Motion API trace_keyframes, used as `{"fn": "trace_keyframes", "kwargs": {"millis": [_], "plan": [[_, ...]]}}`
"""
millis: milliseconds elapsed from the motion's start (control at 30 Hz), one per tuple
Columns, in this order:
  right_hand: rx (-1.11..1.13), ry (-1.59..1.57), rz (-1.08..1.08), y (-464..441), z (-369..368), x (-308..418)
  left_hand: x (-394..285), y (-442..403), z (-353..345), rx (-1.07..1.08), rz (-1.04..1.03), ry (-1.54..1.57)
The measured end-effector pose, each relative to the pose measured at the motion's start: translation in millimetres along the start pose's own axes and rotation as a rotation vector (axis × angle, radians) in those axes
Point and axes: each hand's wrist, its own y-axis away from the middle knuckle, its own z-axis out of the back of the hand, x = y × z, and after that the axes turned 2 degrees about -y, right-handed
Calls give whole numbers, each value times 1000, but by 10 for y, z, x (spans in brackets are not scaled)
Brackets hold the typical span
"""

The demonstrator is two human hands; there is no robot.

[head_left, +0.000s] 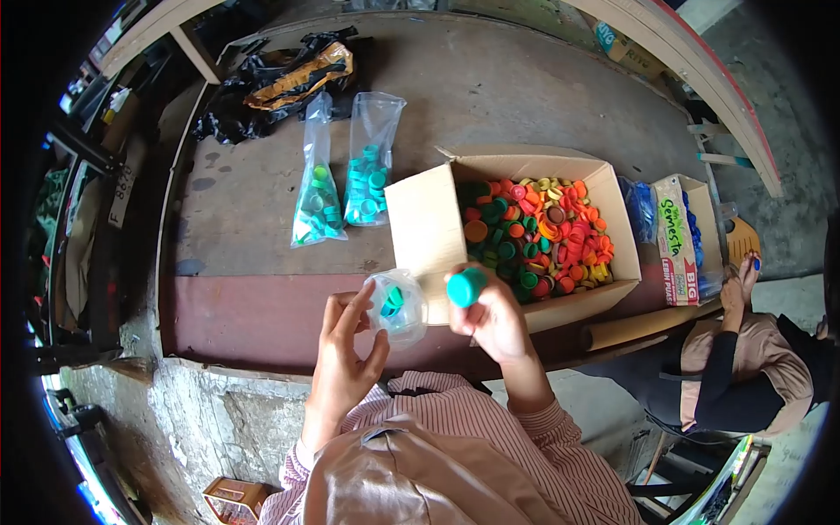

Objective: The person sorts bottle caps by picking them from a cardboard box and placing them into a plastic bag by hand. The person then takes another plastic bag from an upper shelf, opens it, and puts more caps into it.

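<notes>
My left hand (pixel 348 350) is closed around the side of a clear plastic bag (pixel 411 328), whose mouth faces up. A few green bottle caps (pixel 393 300) show inside it. In my right hand (pixel 497 324) a teal bottle cap (pixel 465 287) is pinched, a short way right of the bag and apart from it. Just beyond that hand stands an open cardboard box (pixel 560 313) full of loose caps (pixel 573 236) in red, orange, yellow and green. Its left flap (pixel 426 223) is folded outward toward the bag.
Two clear bags of green caps, a left bag (pixel 317 206) and a right bag (pixel 367 179), lie farther back. A crumpled black plastic bag (pixel 236 101) is behind them. A smaller printed box (pixel 678 245) stands at the right, near a seated person (pixel 735 359).
</notes>
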Motion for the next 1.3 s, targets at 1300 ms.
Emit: {"fn": "trace_keyframes", "kwargs": {"millis": [1300], "plan": [[-468, 1763, 2, -2017, 1144, -60, 150, -263, -59, 10, 92, -175]]}}
